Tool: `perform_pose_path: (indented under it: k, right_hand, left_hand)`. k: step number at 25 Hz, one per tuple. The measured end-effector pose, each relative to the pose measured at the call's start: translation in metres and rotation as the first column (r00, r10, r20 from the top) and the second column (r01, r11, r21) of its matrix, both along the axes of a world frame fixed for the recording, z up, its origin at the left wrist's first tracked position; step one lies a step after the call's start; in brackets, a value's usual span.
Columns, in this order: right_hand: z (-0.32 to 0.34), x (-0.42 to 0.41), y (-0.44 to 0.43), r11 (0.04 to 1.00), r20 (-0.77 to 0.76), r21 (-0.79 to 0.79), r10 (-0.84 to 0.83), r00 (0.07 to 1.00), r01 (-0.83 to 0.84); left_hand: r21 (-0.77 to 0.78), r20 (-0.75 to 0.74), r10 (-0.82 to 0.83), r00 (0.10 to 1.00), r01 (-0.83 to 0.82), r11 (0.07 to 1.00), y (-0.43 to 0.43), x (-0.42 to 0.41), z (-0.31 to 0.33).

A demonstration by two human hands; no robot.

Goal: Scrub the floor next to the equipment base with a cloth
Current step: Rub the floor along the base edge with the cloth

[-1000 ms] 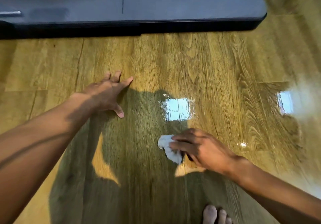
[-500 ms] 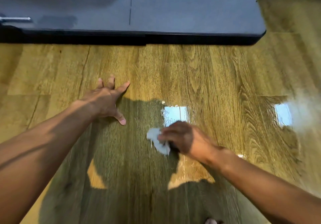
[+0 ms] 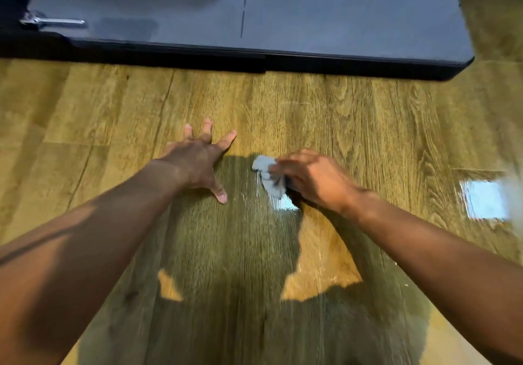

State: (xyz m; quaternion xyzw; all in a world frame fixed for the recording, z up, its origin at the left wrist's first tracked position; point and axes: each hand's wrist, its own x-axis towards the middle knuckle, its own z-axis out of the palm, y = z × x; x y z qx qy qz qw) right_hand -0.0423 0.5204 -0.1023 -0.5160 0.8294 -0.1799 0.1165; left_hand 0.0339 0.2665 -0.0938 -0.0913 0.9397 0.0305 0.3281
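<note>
- Right hand grips a crumpled pale cloth, fingers curled round it, pressing it to the wood floor.
- Left hand lies flat on the floor just beside the cloth, fingers spread wide, holding nothing.
- The grey base lies well beyond both hands, a metal handle at its left.

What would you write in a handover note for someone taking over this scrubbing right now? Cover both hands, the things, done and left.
Left hand: flat on the floor, fingers spread, holding nothing.
Right hand: grip on the crumpled cloth, pressed to the floor.
Equipment base: beyond both hands, apart from the cloth.
Done: cannot tell how much is scrubbed.
Left: the strip up to the base.
</note>
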Motion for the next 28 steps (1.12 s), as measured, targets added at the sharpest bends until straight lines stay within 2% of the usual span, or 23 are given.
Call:
perform_pose_path:
  k: [3,7,8,12,13,15,17,19,20,22,24,25,26,28]
  right_hand:
    - [-0.005,0.002,-0.01,0.996,-0.019,0.028,-0.08,0.997,0.081]
    - [0.0,0.024,0.01,0.983,-0.021,-0.021,0.179,0.984,-0.18]
    - [0.003,0.012,0.005,0.985,-0.009,-0.009,0.17,0.985,-0.17]
    - [-0.002,-0.047,-0.034,0.983,-0.03,-0.015,-0.185,0.982,0.184]
    - [-0.004,-0.046,-0.037,0.975,-0.044,-0.009,-0.224,0.974,0.224]
    - [-0.008,-0.025,-0.031,0.991,-0.052,-0.011,-0.136,0.989,0.135]
    - [-0.007,-0.005,-0.018,0.998,-0.024,-0.031,0.058,0.998,-0.059]
    - [-0.006,-0.029,-0.024,0.985,-0.084,-0.013,0.172,0.981,-0.174]
    - [-0.004,-0.049,-0.034,0.988,-0.117,-0.001,0.152,0.981,-0.153]
    - [-0.005,-0.093,-0.058,1.0,-0.143,-0.005,-0.029,0.989,0.028]
    - [-0.011,-0.111,-0.072,0.972,-0.112,-0.045,-0.234,0.966,0.231]
    - [-0.015,-0.107,-0.075,0.962,-0.122,-0.053,-0.273,0.954,0.268]
    - [-0.019,-0.096,-0.073,0.97,-0.158,-0.041,-0.241,0.957,0.238]
    - [-0.019,-0.08,-0.064,0.997,-0.186,-0.009,-0.076,0.98,0.075]
  left_hand:
    - [0.016,-0.002,0.0,1.0,0.0,1.0,-0.001,0.001,0.001]
    - [0.013,0.0,-0.014,1.0,0.014,1.0,-0.002,0.001,0.0]
    - [0.013,0.0,-0.016,1.0,0.016,1.0,-0.001,0.001,0.0]
    - [0.012,-0.017,-0.029,0.999,0.03,0.999,-0.003,0.001,0.0]
    - [0.01,-0.016,-0.032,0.999,0.032,0.999,-0.003,0.001,0.0]
    - [0.001,-0.018,-0.044,0.999,0.044,0.999,-0.003,0.001,-0.002]
    - [-0.002,-0.019,-0.044,0.999,0.044,0.999,-0.003,0.001,-0.003]
    - [-0.005,-0.02,-0.053,0.998,0.053,0.999,-0.003,0.0,-0.004]
    - [-0.004,-0.016,-0.056,0.998,0.056,0.998,-0.003,0.0,-0.004]
    - [-0.004,-0.021,-0.058,0.998,0.058,0.998,-0.003,-0.001,-0.005]
    - [-0.001,-0.024,-0.055,0.998,0.055,0.998,-0.005,0.0,-0.005]
    - [0.004,-0.023,-0.051,0.998,0.051,0.999,-0.005,0.001,-0.005]
    - [0.008,-0.022,-0.046,0.999,0.047,0.999,-0.004,0.002,-0.005]
    - [0.005,-0.028,-0.049,0.998,0.049,0.999,-0.003,0.002,-0.007]
